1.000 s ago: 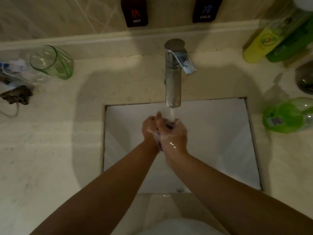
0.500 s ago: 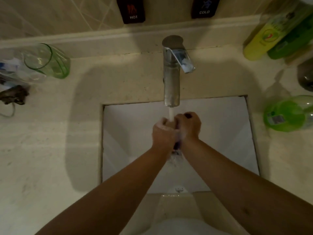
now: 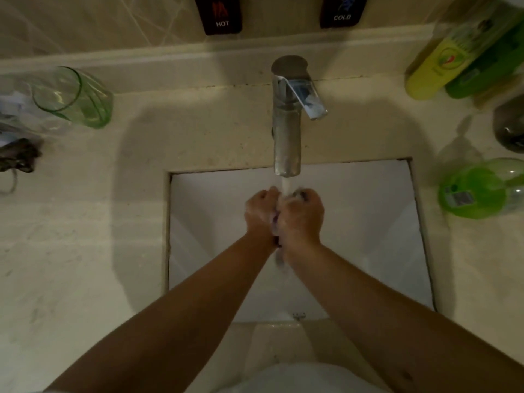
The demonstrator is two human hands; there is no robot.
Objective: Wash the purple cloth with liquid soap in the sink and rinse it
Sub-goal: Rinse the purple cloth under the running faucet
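Over the white sink point(image 3: 368, 251), my left hand point(image 3: 259, 214) and my right hand point(image 3: 302, 219) are pressed together as fists under the water stream running from the chrome tap point(image 3: 286, 131). Between them is the purple cloth point(image 3: 276, 239), almost wholly hidden; only dark slivers show between the palms and at the right fingertips. Foam clings to the knuckles. A green liquid soap bottle point(image 3: 479, 188) lies on the counter to the right of the sink.
A green glass point(image 3: 73, 97) stands on the counter at the back left, with dark clutter point(image 3: 17, 157) beside it. Yellow and green bottles point(image 3: 453, 61) stand at the back right, a dark round object point(image 3: 510, 129) below them. HOT and COLD plates are on the wall.
Both hands have shifted while rubbing the cloth under the stream: from palms pressed low a second ago to side-by-side fists right under the spout now. Water keeps running.
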